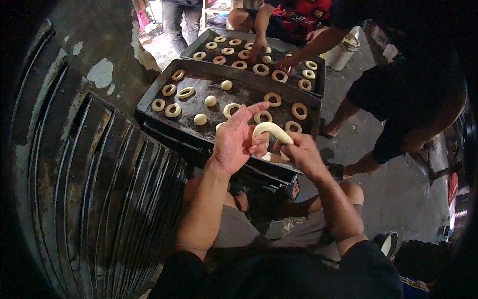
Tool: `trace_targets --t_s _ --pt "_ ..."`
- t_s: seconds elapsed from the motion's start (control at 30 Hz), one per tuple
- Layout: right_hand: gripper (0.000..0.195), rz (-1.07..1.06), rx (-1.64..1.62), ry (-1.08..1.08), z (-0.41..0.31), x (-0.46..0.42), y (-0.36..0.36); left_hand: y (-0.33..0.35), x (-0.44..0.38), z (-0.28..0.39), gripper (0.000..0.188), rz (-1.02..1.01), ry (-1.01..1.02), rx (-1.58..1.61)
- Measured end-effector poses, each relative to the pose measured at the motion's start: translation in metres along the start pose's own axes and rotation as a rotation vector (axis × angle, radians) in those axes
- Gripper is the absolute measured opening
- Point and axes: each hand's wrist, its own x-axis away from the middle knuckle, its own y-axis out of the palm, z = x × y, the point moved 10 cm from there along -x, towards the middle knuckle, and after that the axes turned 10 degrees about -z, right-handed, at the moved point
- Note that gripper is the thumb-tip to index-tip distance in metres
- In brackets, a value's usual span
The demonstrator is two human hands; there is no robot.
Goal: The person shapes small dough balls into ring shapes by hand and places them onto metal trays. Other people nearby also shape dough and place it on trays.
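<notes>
A ring of pale dough (pixel 272 130) hangs between my two hands above the near edge of a dark metal baking tray (pixel 168 130). My left hand (pixel 239 138) has some fingers curled through or around the ring's left side, its index finger stretched out. At the ring's right side, my right hand (pixel 300 149) pinches the dough. Several dough rings (pixel 172 110) lie on the tray at left and right. Dough balls (pixel 210 101) rest among them, and my hands partly cover the rings nearest to me.
Behind is a second tray (pixel 198 45) of dough rings, with other people's hands (pixel 257 50) over it. A person in dark clothes (pixel 392 86) stands at the right. Many metal trays (pixel 89 149) stand on edge at the left. A white bucket (pixel 341 52) is at the back right.
</notes>
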Motion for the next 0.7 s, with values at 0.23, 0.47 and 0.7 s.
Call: trace_targets --t_s 0.23,0.47,0.7 --pt "0.029 -0.292 -0.787 -0.011 -0.016 -0.029 0.067 -0.043 0.041 0.057 0.054 0.672 0.316 -0.317" --pt "0.018 0.155 -0.798 -0.041 0.014 -0.134 -0.017 -0.085 0.055 0.052 0.067 0.63 0.25 -0.103" --pt "0.023 0.106 0.59 0.018 0.08 -0.27 -0.057 -0.109 0.082 0.082 0.061 0.89 0.398 -0.168"
